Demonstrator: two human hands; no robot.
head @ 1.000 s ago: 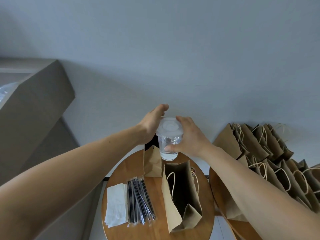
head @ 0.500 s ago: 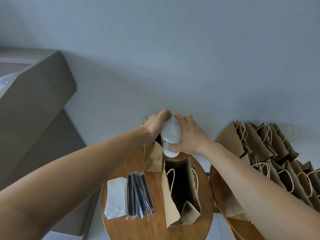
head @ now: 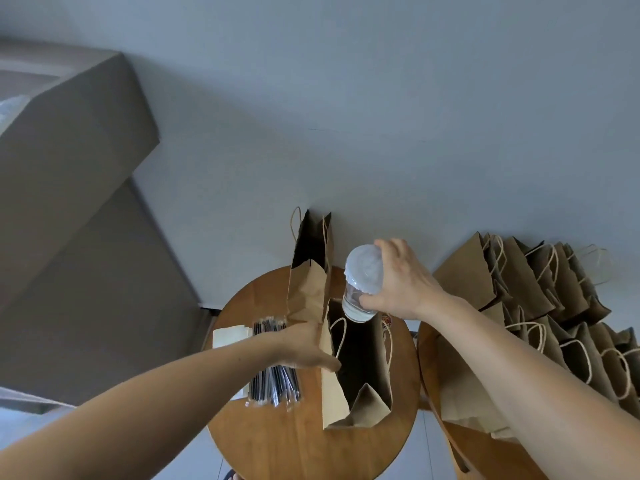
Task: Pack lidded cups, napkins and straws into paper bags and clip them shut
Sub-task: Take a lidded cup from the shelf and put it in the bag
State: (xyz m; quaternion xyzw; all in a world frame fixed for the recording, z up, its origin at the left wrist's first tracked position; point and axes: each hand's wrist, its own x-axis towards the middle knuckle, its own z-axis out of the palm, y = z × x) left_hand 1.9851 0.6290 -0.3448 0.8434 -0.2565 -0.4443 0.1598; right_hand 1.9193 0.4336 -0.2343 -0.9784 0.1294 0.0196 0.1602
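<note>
My right hand grips a clear lidded cup by its side, with a little clear liquid in it. The cup is tilted, its base just above the far rim of an open brown paper bag on the round wooden table. My left hand rests on the bag's left rim, its straight fingers reaching into the dark opening. Wrapped black straws lie left of the bag, partly under my left arm. White napkins lie left of the straws.
A second paper bag stands upright at the table's back edge. Several flat paper bags are stacked on a second wooden table to the right. Large cardboard boxes stand against the wall on the left.
My left hand let go of the cup and dropped to the open bag's left rim. My right hand tilted the cup and carried it right and down, to the bag's mouth.
</note>
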